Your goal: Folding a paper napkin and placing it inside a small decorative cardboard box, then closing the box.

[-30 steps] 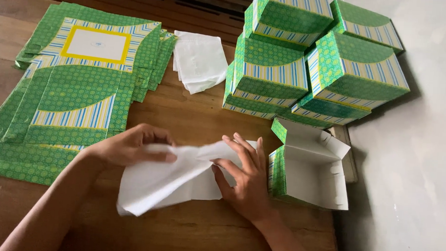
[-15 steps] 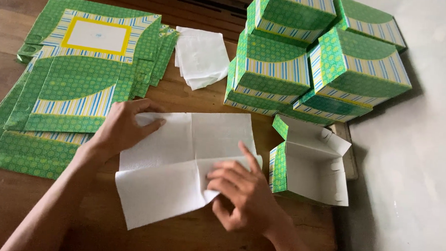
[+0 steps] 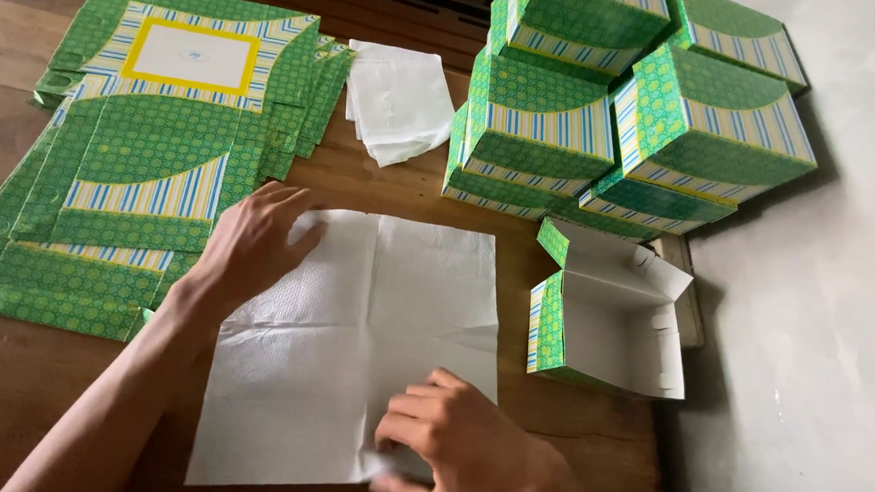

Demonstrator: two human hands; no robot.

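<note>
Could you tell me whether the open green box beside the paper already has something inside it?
No, the open green box shows only its bare white interior, and the white paper sheet lies flat on the table beside it.

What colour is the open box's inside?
White inside the open box, green patterned outside; seen in the head view.

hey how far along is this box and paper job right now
Done: several closed green boxes are stacked at the back. In hand: a white paper sheet lies unfolded on the wooden table; the left hand presses its upper left corner and the right hand works its bottom edge. Left: the open box is empty, and flat box blanks and folded sheets wait.
</note>
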